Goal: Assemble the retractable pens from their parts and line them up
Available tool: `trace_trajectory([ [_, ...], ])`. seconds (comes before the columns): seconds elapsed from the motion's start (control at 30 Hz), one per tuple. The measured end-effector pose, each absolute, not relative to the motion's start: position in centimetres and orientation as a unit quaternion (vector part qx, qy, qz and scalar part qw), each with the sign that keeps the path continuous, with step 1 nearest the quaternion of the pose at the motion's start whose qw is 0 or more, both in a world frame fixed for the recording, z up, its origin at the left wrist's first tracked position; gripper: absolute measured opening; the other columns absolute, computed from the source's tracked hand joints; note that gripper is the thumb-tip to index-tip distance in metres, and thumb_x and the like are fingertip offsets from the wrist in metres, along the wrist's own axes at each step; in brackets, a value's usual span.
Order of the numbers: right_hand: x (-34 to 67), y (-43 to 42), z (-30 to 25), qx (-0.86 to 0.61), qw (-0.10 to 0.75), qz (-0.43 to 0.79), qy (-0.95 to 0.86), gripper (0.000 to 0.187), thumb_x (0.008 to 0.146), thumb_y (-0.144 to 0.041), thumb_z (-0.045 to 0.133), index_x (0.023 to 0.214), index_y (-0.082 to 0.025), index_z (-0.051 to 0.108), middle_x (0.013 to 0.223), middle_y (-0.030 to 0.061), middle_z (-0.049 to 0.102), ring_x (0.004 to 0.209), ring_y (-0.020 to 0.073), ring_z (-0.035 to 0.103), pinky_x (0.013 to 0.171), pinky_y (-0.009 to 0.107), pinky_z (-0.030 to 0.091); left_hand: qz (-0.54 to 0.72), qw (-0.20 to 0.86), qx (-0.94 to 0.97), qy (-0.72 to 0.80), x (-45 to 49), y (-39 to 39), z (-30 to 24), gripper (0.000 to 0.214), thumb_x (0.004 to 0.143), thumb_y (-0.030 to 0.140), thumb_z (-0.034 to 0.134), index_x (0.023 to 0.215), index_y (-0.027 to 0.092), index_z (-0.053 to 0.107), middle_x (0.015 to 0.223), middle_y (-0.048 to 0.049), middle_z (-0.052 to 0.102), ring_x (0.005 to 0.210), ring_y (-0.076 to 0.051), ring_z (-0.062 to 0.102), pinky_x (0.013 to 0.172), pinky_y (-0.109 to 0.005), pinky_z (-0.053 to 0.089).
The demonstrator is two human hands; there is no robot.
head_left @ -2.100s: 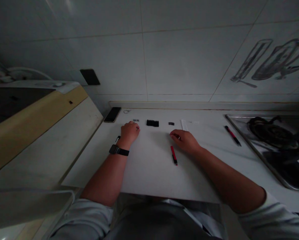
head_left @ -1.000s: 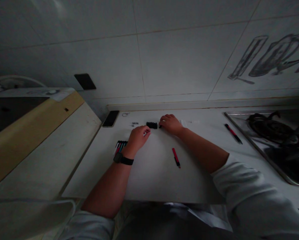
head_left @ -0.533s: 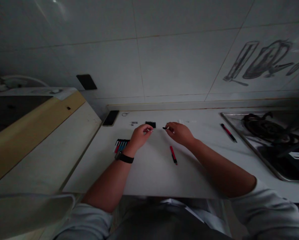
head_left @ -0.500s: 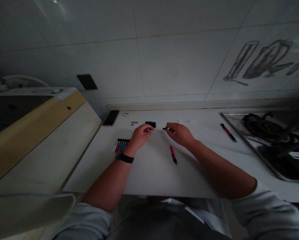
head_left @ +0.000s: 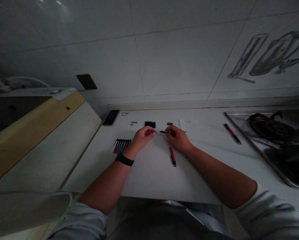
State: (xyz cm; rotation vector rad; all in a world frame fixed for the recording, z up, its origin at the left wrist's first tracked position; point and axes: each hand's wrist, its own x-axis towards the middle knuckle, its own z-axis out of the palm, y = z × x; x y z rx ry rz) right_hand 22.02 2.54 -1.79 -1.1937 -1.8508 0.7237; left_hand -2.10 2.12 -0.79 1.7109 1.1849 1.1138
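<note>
My left hand is pinched on a small pale part I cannot name, its fingertips pointing right. My right hand pinches a short black pen piece held level, its tip aimed at the left hand's fingers, a small gap between them. A red and black pen lies on the white counter just below the right hand. Behind the hands lie a row of black caps, a smaller black part, tiny metal bits and white strips.
A row of coloured pen pieces lies left of my left wrist. A dark phone rests at the counter's back left. Another red pen lies beside the gas hob on the right. A tiled wall stands behind.
My right hand went to the black parts at the back, took a black piece and came back toward my left hand. My left hand shifted right, uncovering the coloured pen pieces.
</note>
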Motion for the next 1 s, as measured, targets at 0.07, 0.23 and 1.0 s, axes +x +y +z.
trace_trajectory([
  [0.07, 22.0, 2.4, -1.7, -0.469, 0.407, 0.278, -0.733, 0.022, 0.088, -0.033, 0.063, 0.106, -0.022, 0.066, 0.087, 0.0036, 0.071, 0.070, 0.0167, 0.062, 0.069, 0.031, 0.051, 0.437, 0.391, 0.668, 0.458, -2.1, 2.0, -0.8, 0.017, 0.089, 0.027, 0.071, 0.104, 0.019, 0.071, 0.099, -0.0051, 0.074, 0.090, -0.017, 0.068, 0.086, -0.032, 0.055],
  [0.23, 22.0, 2.0, -1.4, -0.448, 0.420, 0.267, -0.743, 0.016, 0.089, -0.031, 0.063, 0.102, -0.023, 0.067, 0.090, 0.0035, 0.070, 0.074, 0.0168, 0.065, 0.073, 0.032, 0.053, 0.431, 0.395, 0.672, 0.454, -1.8, 1.6, -0.6, 0.018, 0.089, 0.029, 0.073, 0.103, 0.018, 0.071, 0.096, -0.0054, 0.073, 0.088, -0.017, 0.068, 0.084, -0.033, 0.055],
  [1.0, 22.1, 1.4, -0.9, -0.385, 0.428, 0.207, -0.791, 0.013, 0.094, -0.024, 0.060, 0.103, -0.023, 0.069, 0.096, 0.0068, 0.068, 0.081, 0.0181, 0.066, 0.077, 0.034, 0.057, 0.428, 0.420, 0.662, 0.450, -1.6, 1.7, -0.5, 0.017, 0.086, 0.031, 0.075, 0.097, 0.018, 0.071, 0.093, -0.0048, 0.074, 0.087, -0.017, 0.069, 0.084, -0.033, 0.056],
])
